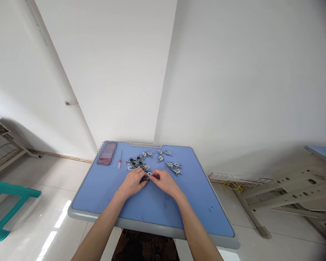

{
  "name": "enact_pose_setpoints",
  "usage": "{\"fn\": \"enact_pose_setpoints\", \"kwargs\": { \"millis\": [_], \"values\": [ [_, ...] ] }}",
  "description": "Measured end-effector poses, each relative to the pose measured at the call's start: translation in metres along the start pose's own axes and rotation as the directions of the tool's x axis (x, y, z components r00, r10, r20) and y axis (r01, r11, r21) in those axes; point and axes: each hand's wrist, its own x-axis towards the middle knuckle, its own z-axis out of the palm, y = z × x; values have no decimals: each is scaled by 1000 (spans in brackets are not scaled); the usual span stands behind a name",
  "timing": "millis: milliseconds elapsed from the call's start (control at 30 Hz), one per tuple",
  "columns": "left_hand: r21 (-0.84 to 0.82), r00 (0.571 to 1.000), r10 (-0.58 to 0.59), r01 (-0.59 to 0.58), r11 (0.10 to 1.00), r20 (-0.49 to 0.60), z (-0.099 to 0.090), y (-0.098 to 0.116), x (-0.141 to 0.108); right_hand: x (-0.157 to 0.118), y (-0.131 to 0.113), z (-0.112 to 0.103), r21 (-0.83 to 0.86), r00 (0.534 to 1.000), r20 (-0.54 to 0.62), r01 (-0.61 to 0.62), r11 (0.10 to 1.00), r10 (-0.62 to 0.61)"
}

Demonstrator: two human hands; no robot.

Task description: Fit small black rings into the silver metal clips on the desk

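"two hands, right? what are they doing?"

"the left hand and the right hand are curled almost closed. their thumbs and fingers pinch a small metal part between them, just above the desk, near the middle."

"what is the desk like?"

"the blue desk has a smooth top, a grey edge and a few little dark marks. a pile of metal parts with black round bits sits just past the left hand. more loose metal parts lie to the right. a screwdriver with a see-through and red handle lies on the left."

"and the room?"

"white walls, shiny pale floor tiles, a green plastic stool on the left, another desk on the right, and a yellow cord on the floor."

"can you read anything?"

"faint marks run up the wall, too dim to read. the flat thing at the desk's far left corner is blurred into squares, so i can't tell."
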Motion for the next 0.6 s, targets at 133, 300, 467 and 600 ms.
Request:
{"fn": "enact_pose_setpoints", "kwargs": {
  "millis": [133,300,467,600],
  "values": [
    [-20,1000,-16,16,1000,6,-1,1,0,-1,0,1,12,999,38,28,1000,-29],
    [-22,1000,-25,25,999,12,-2,0,1,-1,0,1,60,997,70,30,998,-34],
    [-19,1000,-12,11,1000,-2,-2,-2,1,-1,2,3,111,997,69,17,994,-25],
    [-47,1000,-3,2,999,-17,0,-3,1,-2,2,5,143,999,48,9,990,-16]
  ]
}}
